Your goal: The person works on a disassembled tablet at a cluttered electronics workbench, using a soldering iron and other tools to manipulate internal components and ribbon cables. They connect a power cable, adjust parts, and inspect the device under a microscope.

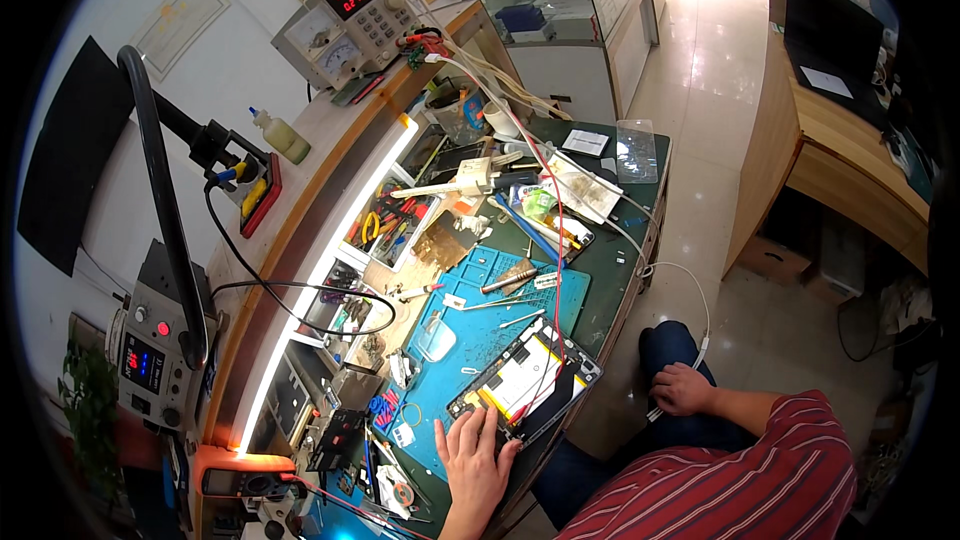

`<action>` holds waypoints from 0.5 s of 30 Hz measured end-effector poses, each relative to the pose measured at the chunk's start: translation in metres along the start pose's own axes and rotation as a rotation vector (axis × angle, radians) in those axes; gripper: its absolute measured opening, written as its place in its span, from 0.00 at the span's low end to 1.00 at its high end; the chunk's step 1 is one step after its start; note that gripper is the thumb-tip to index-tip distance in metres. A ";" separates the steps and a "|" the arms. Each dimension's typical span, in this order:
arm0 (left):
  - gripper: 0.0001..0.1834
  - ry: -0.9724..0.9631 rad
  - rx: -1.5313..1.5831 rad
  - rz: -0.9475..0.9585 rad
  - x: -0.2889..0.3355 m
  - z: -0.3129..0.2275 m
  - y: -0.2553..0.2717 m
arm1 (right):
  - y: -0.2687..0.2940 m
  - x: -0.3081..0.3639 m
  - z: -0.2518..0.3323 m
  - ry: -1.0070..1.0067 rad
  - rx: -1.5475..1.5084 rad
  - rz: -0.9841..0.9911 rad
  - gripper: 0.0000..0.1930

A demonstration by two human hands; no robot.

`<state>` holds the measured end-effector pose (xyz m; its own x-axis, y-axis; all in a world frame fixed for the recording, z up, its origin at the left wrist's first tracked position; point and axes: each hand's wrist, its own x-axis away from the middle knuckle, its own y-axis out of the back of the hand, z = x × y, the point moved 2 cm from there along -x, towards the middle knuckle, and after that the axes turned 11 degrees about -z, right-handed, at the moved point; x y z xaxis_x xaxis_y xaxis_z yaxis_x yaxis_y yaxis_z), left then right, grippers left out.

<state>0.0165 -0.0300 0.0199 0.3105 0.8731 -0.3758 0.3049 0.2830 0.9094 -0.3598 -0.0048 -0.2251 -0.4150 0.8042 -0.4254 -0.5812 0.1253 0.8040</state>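
left hand (473,460) flat on one opened tablet (525,380); right hand (682,388) on knee.

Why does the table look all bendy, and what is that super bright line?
In the head view, the fisheye lens curves straight edges like the workbench rim and leaves dark corners. The bright line is a strip lamp, glaring white. The floor shines with window glare. The left hand on the opened tablet looks sharp, and the right hand too.

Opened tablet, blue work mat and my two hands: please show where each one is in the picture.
opened tablet (530,380), head view, on its pale battery.
blue work mat (500,325), head view, bare middle area.
left hand (473,455), head view, back of hand.
right hand (683,388), head view, knuckles.
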 end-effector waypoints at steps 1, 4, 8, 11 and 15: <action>0.33 0.003 0.006 -0.001 0.000 0.000 0.000 | 0.000 0.000 0.000 0.000 -0.001 0.000 0.06; 0.33 0.003 0.011 0.001 -0.001 0.000 0.000 | 0.001 -0.001 0.000 0.002 -0.004 -0.005 0.06; 0.32 0.002 0.007 0.003 0.000 0.001 0.000 | 0.001 -0.001 0.000 0.006 -0.006 -0.012 0.06; 0.32 0.004 0.005 0.006 0.000 0.001 0.001 | 0.000 -0.001 0.000 0.007 -0.006 -0.007 0.06; 0.32 0.000 0.008 0.006 0.000 0.001 0.001 | 0.001 -0.001 0.001 0.004 -0.001 -0.011 0.06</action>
<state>0.0180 -0.0304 0.0202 0.3121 0.8747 -0.3708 0.3100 0.2752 0.9101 -0.3591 -0.0047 -0.2233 -0.4115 0.8005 -0.4357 -0.5866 0.1333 0.7989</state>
